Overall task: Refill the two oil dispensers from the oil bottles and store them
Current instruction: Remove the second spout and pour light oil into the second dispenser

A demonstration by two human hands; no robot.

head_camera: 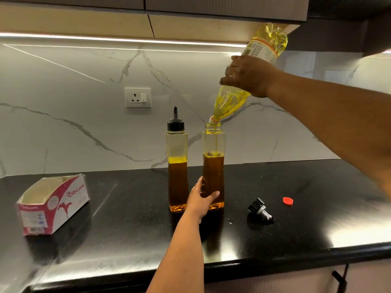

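I see the open oil dispenser (213,166) standing upright on the black countertop (296,233), near the middle of the view, its neck uncapped and its lower part filled with amber oil up to roughly the upper half. My left hand (201,200) grips it low down, thumb across the front and fingers wrapped behind its waist. Above it, my right hand (248,76) is curled around the middle of the yellow oil bottle (249,72), which is tipped steeply with its base up toward the cabinet and its mouth resting in the dispenser's neck; a thin stream of oil falls from the mouth down to the oil surface inside. Just beside it on the left stands the second oil dispenser (177,166), upright and closed with its black spout cap on, holding oil to about the same level; I cannot tell whether the two dispensers touch at the base. To the right on the countertop lies a black pourer cap (260,209) on its side, and a little farther right a small red bottle cap (288,201), apart from it. A few small drops (230,221) show on the surface between the dispenser and the pourer cap. Well off to the left sits a red and white Origami carton (54,205), open at the top. On the marble backsplash behind is a white wall socket (138,97).
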